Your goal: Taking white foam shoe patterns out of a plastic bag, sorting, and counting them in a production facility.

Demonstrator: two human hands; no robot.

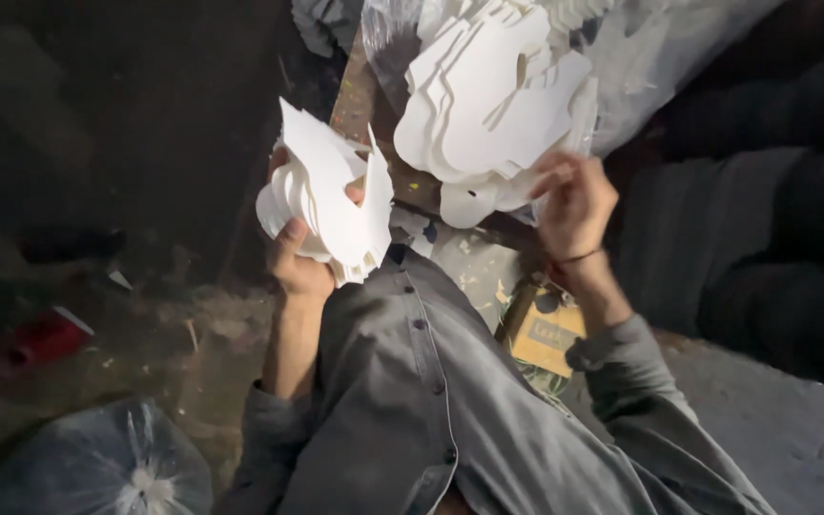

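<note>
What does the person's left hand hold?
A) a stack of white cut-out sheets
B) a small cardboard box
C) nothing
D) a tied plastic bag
A: the left hand grips a fanned stack of white cut-out sheets, thumb across its front.

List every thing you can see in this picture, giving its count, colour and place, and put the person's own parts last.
held cut-out sheets: one bundle, white, left of centre
stacked cut-out sheets: one pile, white, top centre
clear plastic wrap: one, transparent, around the pile
cardboard box: one, tan, below the right hand
tied plastic bag: one, greyish, bottom left
red object: one, blurred, far left floor
left hand: grips the bundle
right hand: at the pile's lower edge
</note>
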